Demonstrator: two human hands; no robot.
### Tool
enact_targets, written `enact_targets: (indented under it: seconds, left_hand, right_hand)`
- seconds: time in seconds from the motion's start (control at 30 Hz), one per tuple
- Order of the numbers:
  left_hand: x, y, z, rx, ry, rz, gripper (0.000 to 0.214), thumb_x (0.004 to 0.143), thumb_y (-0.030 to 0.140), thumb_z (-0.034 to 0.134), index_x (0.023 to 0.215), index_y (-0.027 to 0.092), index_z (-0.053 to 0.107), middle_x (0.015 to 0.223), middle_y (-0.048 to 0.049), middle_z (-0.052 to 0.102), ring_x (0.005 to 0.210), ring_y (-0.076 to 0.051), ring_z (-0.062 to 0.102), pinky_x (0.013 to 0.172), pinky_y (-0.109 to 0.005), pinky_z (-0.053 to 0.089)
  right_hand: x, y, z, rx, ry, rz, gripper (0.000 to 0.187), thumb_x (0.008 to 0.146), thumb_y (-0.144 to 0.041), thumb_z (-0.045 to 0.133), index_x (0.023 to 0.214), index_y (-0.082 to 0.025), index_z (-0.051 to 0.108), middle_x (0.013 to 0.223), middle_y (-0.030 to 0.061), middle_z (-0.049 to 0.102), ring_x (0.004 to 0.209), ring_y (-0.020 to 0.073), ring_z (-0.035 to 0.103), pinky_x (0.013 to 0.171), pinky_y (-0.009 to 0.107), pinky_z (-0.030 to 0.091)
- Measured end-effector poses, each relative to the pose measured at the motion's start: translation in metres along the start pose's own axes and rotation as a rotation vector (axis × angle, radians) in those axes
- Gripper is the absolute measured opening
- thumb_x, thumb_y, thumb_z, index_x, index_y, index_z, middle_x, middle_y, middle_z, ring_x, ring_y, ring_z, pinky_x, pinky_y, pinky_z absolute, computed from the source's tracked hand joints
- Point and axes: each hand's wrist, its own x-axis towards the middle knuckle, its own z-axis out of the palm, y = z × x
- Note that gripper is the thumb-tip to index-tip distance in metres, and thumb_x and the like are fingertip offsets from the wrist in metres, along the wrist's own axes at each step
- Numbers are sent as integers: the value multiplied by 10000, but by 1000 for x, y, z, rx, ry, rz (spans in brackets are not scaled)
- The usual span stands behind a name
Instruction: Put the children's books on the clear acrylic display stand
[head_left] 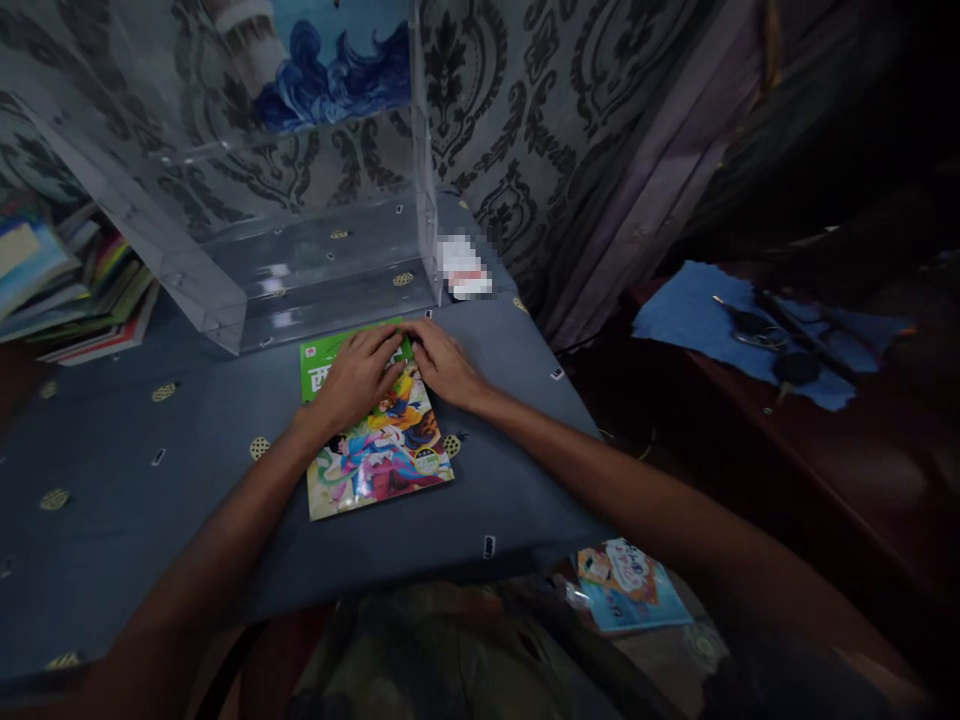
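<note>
Fingers [386,345] of both hands lie spread and flat, gripping nothing, pressed on the far end of a book [382,460]. Left hand [360,375] covers the green title band. Right hand [442,365] sits just beside it at the book's far right corner, and the fingertips of the two hands meet. The book lies flat and closed, cover up, slightly askew, near the middle of the desk [150,470]. The cover is glossy, with a green top strip bearing white lettering and bright cartoon figures in pink, blue and yellow below. A clear case [300,270] stands just beyond the book. A stack of books [67,300] lies at far left. A blue cloth [697,320] lies well apart at right.
</note>
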Motion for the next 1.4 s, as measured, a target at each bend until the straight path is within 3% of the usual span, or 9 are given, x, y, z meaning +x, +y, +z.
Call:
enact_targets:
  seconds: [0.2,0.47,0.67,0.8,0.93,1.07,1.17,1.27,1.4]
  left_hand:
    - [-12,28,-7,39,-45,-9,400,1047,296,369,1339,123,580,1394,-177,606,1328,-306,540,1118,-529,422]
    - [-65,80,-31,-101,-172,142,400,1042,382,426,1379,215,562,1448,-131,581,1399,-287,484,1178,-554,383]
    - [-89,99,-26,-72,-135,193,393,1043,250,414,1411,202,542,1481,-131,566,1446,-246,444,1197,-527,370]
    - [-91,101,-24,-60,-97,195,387,1039,250,425,1404,210,544,1462,-115,587,1420,-238,477,1185,-509,389]
    - [-98,99,-26,-81,9,155,345,1030,226,438,1346,205,575,1378,-97,653,1345,-220,542,1180,-496,394]
    - [-113,88,-24,20,79,-199,382,1021,310,467,1386,219,536,1458,-159,569,1389,-325,485,1146,-634,368]
    - [-123,77,-20,8,97,-389,472,1018,401,471,1451,214,456,1549,-194,446,1452,-361,408,1125,-631,404]
    - [-131,68,-18,-82,101,-402,482,1035,397,431,1488,234,400,1598,-171,380,1505,-312,344,1165,-568,400]
    - [-139,39,-27,-168,44,-334,440,1039,391,413,1447,234,460,1576,-139,440,1518,-273,331,1197,-517,383]
  right_hand:
    - [-3,4,0,-25,5,6,363,939,-128,358,1218,-195,580,1187,114,656,1139,229,590,1033,433,478]
    - [-3,-12,-7,-51,-55,85,326,944,-140,416,1209,-233,581,1259,102,638,1221,224,567,1099,443,450]
    - [-2,-14,-8,-68,-75,39,284,953,-160,449,1195,-188,594,1293,145,617,1272,237,547,1118,434,433]
    - [-6,-20,-7,-111,-81,47,297,962,-170,445,1207,-110,602,1323,207,592,1302,271,532,1130,445,419]
    - [-26,-40,-2,-173,-88,60,327,993,-217,436,1280,-166,585,1418,177,530,1387,291,460,1147,509,399]
    - [-47,-59,2,-213,-118,114,370,1015,-276,429,1356,-181,535,1556,197,380,1444,343,392,1136,585,401]
    - [-53,-64,6,-188,-133,147,395,1029,-322,404,1378,-173,512,1584,209,321,1465,349,369,1160,593,385]
    - [-58,-70,14,-134,-119,150,423,1027,-315,401,1430,-203,465,1604,176,296,1511,338,294,1205,597,335]
    - [-73,-89,28,-78,-94,180,541,1014,-270,410,1542,-227,302,1635,170,252,1558,355,162,1223,664,258]
